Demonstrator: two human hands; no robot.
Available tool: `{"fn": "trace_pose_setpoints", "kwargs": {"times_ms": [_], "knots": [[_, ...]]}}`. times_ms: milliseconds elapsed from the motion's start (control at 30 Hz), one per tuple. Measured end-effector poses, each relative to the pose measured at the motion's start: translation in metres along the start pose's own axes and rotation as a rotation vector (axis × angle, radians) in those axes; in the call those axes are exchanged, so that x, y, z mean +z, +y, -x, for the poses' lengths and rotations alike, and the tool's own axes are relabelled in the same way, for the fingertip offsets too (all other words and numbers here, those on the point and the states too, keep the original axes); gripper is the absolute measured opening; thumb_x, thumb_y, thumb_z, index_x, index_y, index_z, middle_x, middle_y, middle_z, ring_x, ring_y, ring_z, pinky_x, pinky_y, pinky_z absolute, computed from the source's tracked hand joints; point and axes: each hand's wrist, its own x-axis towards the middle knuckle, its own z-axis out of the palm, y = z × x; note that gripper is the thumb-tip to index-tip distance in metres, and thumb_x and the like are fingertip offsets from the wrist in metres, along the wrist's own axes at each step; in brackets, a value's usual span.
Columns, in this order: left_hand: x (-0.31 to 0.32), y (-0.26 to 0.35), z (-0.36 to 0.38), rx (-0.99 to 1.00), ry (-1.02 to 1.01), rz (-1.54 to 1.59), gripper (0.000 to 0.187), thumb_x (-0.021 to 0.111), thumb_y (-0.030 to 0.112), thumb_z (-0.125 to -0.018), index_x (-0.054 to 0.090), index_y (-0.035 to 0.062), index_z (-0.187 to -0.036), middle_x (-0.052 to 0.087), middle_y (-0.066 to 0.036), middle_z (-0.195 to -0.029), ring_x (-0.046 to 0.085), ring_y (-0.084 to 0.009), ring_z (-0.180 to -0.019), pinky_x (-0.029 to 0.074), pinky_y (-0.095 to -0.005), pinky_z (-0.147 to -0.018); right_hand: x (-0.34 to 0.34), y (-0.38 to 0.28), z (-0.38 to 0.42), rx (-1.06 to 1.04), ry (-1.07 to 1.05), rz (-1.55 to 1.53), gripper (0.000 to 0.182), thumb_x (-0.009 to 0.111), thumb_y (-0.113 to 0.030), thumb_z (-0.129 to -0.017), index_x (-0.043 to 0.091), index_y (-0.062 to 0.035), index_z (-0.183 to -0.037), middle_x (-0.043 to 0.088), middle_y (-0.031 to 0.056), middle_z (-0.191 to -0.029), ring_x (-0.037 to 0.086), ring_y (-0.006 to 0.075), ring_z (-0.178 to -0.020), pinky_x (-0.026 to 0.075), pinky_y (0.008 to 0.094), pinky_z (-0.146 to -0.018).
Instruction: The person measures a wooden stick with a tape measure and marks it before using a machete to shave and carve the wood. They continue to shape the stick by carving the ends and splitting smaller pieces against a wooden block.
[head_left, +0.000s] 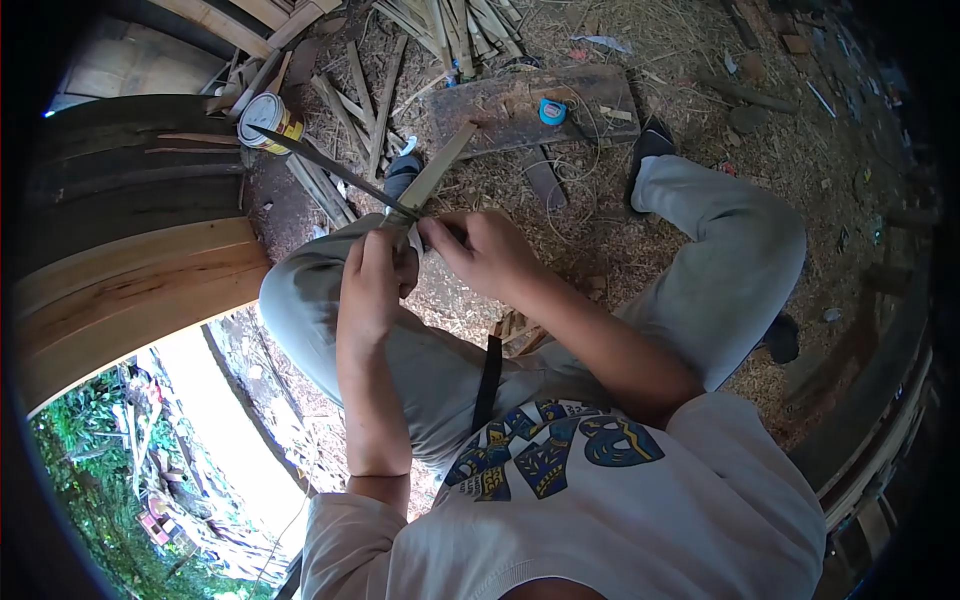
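My left hand [376,272] is closed around the near end of a pale bamboo strip [443,168], which slants up and away over my leg. My right hand [482,248] grips the near end of a machete [335,170]; its handle is mostly hidden by the fingers. The long dark blade points to the upper left and crosses the strip just beyond my hands. Both hands are close together above my bent left leg.
A weathered plank [490,110] lies ahead with a blue tape measure [552,111] on it. Several bamboo strips [460,30] are heaped behind it. A yellow and white bucket [270,124] stands at left, near a wooden beam [140,280]. Shavings cover the ground.
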Motion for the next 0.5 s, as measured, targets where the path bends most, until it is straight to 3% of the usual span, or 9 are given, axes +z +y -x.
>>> {"fn": "trace_pose_setpoints", "kwargs": {"times_ms": [100, 167, 200, 267, 400, 500], "knots": [[0.006, 0.003, 0.001, 0.004, 0.022, -0.029, 0.035, 0.04, 0.027, -0.109, 0.053, 0.006, -0.083, 0.043, 0.002, -0.063, 0.034, -0.0066, -0.054, 0.027, -0.0271, -0.05, -0.002, 0.001, 0.004, 0.003, -0.063, 0.002, 0.054, 0.057, -0.053, -0.102, 0.076, -0.005, -0.084, 0.064, 0.0173, -0.061, 0.067, 0.0376, -0.059, 0.048, 0.0467, -0.054], [0.006, -0.001, 0.005, 0.03, -0.005, -0.118, 0.035, 0.04, 0.027, -0.108, 0.052, 0.0061, -0.083, 0.041, 0.002, -0.063, 0.034, -0.0071, -0.054, 0.027, -0.0271, -0.049, 0.007, 0.022, 0.003, 0.011, -0.003, -0.043, 0.041, 0.06, -0.039, -0.103, 0.077, -0.0017, -0.097, 0.06, 0.0172, -0.06, 0.063, 0.0287, -0.055, 0.045, 0.0417, -0.055], [0.004, -0.001, 0.004, 0.033, -0.007, -0.117, 0.035, 0.04, 0.027, -0.108, 0.052, 0.0061, -0.083, 0.041, 0.002, -0.063, 0.034, -0.0071, -0.054, 0.027, -0.0271, -0.049, 0.005, 0.017, 0.002, 0.009, -0.001, -0.04, 0.041, 0.06, -0.039, -0.103, 0.077, -0.0017, -0.097, 0.06, 0.0172, -0.06, 0.063, 0.0287, -0.055, 0.045, 0.0417, -0.055], [-0.005, 0.002, -0.001, 0.018, -0.023, -0.019, 0.036, 0.041, 0.027, -0.108, 0.052, 0.0052, -0.083, 0.041, 0.001, -0.063, 0.035, -0.0075, -0.054, 0.028, -0.0275, -0.05, 0.002, 0.003, -0.002, -0.002, -0.015, 0.046, 0.055, 0.056, -0.053, -0.103, 0.077, -0.0057, -0.085, 0.064, 0.0162, -0.06, 0.067, 0.0344, -0.057, 0.048, 0.0453, -0.054], [0.004, 0.005, 0.001, -0.004, 0.028, -0.057, 0.037, 0.04, 0.028, -0.108, 0.052, 0.0045, -0.082, 0.044, 0.0, -0.063, 0.037, -0.0087, -0.054, 0.029, -0.0284, -0.05, 0.001, 0.0, 0.005, -0.012, -0.092, 0.006, 0.055, 0.056, -0.054, -0.102, 0.078, -0.0057, -0.087, 0.064, 0.0165, -0.061, 0.067, 0.0337, -0.057, 0.049, 0.0443, -0.054], [-0.009, -0.002, -0.004, 0.037, -0.009, -0.065, 0.036, 0.04, 0.027, -0.108, 0.054, 0.0038, -0.084, 0.044, 0.0, -0.064, 0.038, -0.009, -0.055, 0.03, -0.0282, -0.051, 0.008, 0.014, -0.004, 0.033, -0.016, 0.013, 0.055, 0.057, -0.056, -0.101, 0.076, -0.0071, -0.083, 0.065, 0.0165, -0.06, 0.067, 0.0345, -0.057, 0.049, 0.0442, -0.054]]}}
